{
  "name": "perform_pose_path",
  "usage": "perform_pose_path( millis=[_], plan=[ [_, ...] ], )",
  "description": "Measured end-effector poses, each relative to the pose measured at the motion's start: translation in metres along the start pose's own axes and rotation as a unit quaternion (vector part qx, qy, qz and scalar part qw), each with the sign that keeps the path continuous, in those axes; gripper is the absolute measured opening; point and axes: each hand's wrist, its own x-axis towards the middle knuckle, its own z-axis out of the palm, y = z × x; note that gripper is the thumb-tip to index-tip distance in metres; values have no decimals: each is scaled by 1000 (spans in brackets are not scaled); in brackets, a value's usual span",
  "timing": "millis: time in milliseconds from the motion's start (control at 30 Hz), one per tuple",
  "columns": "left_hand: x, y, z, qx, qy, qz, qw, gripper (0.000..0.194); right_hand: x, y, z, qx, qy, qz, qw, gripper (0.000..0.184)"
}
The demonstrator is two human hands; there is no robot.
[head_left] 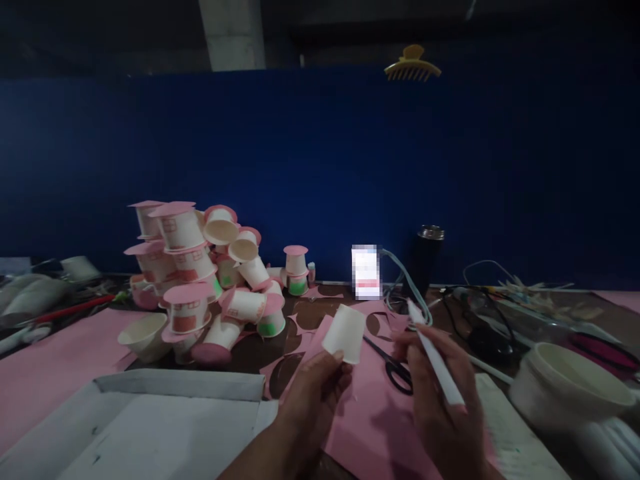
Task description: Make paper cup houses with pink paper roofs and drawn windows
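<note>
My left hand (313, 390) is closed round a small white paper cup (345, 332), held upside down above a sheet of pink paper (373, 417). To its right, my right hand (440, 400) grips a white pen-like stick (434, 353) that slants up and to the left, its tip close to the cup. Black-handled scissors (395, 369) lie on the pink paper between the two hands.
A heap of white cups with pink paper lids (200, 280) stands at the left. A white cardboard box (150, 420) lies front left. A stack of white bowls (575, 390) sits right, with a black flask (425, 257), cables and a lit phone (366, 271) behind.
</note>
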Motion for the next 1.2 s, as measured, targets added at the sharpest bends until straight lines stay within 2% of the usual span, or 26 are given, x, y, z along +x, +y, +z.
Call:
perform_pose_path(
  millis=[100,167,233,367,500,833,1000,1100,1200],
  plan=[
    [2,-1,0,-42,16,8,999,15,-6,-4,-3,-15,-92,-66,993,19],
    [3,-3,-3,-61,4,-2,998,15,-9,-3,-4,-29,-153,-112,981,15],
    [3,-4,-5,-75,-10,-10,997,14,-9,0,-4,-43,-177,-135,974,13],
    [1,-7,-6,-65,-17,1,998,13,-8,2,-1,-45,-147,-133,979,20],
    [-1,-8,-1,-52,8,3,999,11,-8,0,1,-79,-132,-111,982,22],
    [-2,-12,-2,-36,68,-14,997,3,-5,4,1,-117,-204,-145,961,25],
    [-6,-8,3,-19,68,-21,997,2,-9,7,1,-121,-225,-125,959,20],
    [-5,-8,4,-25,73,-26,997,4,-9,7,3,-113,-216,-113,963,17],
    [-3,-9,4,-29,53,-32,998,4,-9,6,5,-116,-210,-114,964,15]
  ],
)
